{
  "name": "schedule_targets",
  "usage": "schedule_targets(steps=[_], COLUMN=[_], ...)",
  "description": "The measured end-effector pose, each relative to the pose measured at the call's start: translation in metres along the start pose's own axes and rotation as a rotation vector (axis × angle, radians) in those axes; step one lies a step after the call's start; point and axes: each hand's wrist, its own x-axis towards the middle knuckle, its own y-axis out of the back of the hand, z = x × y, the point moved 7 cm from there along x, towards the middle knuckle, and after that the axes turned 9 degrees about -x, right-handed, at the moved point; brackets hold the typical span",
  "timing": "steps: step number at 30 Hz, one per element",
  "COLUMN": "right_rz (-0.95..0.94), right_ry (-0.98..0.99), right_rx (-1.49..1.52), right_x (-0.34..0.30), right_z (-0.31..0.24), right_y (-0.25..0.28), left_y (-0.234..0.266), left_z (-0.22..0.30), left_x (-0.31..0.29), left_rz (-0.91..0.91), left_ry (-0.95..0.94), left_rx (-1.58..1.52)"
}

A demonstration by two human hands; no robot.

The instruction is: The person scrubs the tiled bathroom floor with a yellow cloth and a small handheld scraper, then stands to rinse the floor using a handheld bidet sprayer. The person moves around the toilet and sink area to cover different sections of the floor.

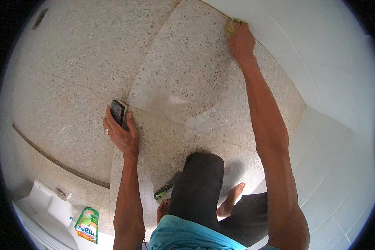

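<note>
My left hand (123, 134) rests on the speckled stone floor (91, 62), fingers and thumb around a small black rectangular block (117, 111) with rounded corners. Whether the block is a sponge, a phone or something else, I cannot tell. Stretched far ahead to the right, my right hand (242, 41) is closed on a crumpled yellow-green cloth (233, 26). It presses the cloth down where the floor meets the white tiled wall. A slightly darker, damp-looking patch (225, 83) lies on the floor between my hands.
A white toilet (46, 208) stands at the lower left, with a green and orange pouch (87, 225) near it. A green and black object (163, 191) lies by my foot. A thin raised strip (58, 160) crosses the floor. White wall tiles (316, 75) border the right side.
</note>
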Motion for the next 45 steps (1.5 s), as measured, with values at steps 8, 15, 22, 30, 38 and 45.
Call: schedule_targets(steps=[8,15,22,30,38,45], right_rz=[-0.192,-0.026,-0.038,-0.342,-0.051,0.020], right_ry=[-0.073,0.096,0.036,-0.375,-0.372,0.020], right_rx=[-0.072,0.037,-0.071,-0.250,-0.084,0.116], right_x=[-0.051,0.001,-0.024,-0.108,-0.080,0.016], right_z=[0.077,-0.022,0.024,0.158,0.139,-0.054], right_y=[0.000,0.015,0.012,0.005,-0.027,0.012], left_y=[0.002,-0.002,0.000,0.005,0.000,0.004], left_z=[-0.006,-0.008,-0.008,-0.007,-0.008,-0.009], left_x=[-0.002,-0.003,-0.002,-0.002,-0.001,-0.004], left_rz=[-0.017,-0.013,-0.047,-0.023,-0.008,-0.024], left_ry=[0.058,0.032,0.055,0.051,0.057,0.088], left_rx=[0.007,0.038,-0.030,0.024,-0.001,0.025])
